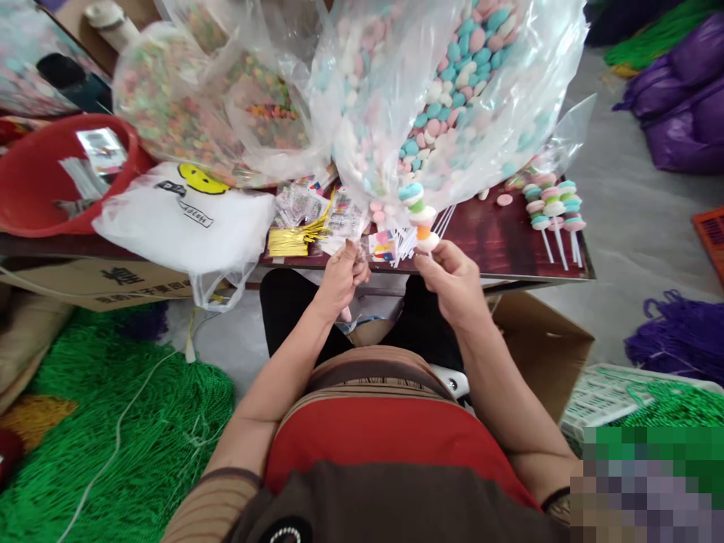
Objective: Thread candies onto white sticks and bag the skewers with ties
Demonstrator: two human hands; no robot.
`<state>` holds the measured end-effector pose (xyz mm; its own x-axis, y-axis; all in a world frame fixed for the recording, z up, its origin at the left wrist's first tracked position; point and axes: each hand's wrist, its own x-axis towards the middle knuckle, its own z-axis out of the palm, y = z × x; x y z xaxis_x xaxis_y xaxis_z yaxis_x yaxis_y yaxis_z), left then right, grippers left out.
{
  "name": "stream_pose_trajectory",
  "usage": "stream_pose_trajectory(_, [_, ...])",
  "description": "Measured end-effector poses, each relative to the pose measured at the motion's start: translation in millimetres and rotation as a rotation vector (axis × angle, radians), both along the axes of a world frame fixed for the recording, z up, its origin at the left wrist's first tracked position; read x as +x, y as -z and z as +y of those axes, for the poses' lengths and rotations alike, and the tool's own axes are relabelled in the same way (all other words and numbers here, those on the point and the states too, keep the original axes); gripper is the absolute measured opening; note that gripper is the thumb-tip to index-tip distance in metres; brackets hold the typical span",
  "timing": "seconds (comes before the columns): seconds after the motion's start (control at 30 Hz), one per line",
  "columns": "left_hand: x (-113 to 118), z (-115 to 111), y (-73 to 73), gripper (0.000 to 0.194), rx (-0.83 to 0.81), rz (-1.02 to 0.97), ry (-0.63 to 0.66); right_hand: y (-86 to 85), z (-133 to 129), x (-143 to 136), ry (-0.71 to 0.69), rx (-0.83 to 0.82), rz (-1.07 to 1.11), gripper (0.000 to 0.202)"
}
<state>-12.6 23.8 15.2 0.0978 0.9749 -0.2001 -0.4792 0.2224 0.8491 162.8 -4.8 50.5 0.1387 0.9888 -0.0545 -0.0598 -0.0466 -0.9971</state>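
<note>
Just above right hand (pixel 455 283): skewer (pixel 423 217), lower end pinched in its fingertips. Left hand (pixel 342 276): fingers curled, grip unclear.

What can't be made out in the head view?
All head view:
- Left hand: whether it grips anything; its curl and blur hide that.
- Candy skewer: lower stick end, hidden by the right hand.
- White bag: contents, hidden by its plastic.
- Clear packets: print, too small and blurred.
- Red basin: far left side, cut off by the frame edge.
</note>
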Motion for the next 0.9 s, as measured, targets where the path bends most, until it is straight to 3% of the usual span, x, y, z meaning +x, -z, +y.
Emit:
stream_pose_trajectory(0.13, [-11,3,-0.2,0.064,-0.014,-0.052,0.063,-11.6,-18,31,-0.007,0.025,-0.209,0.017])
stream_pose_trajectory(0.3, [-13,3,-2.0,0.065,-0.004,-0.048,0.113,-24.4,-32,52,-0.101,0.175,-0.530,0.017])
stream_pose_trajectory(0.53, [-12,3,-3.9,0.068,0.011,0.028,0.150,-32.2,-27,65,-0.288,0.312,-0.736,0.020])
stream_pose_trajectory(0.73, [-16,4,-2.1,0.067,0.067,0.123,0.171,-24.4,-26,84,-0.283,0.359,-0.904,0.020])
stream_pose_trajectory(0.9, [-19,6,-4.7,0.064,0.128,0.241,0.235,-21.8,-30,93,-0.181,0.330,-0.961,0.012])
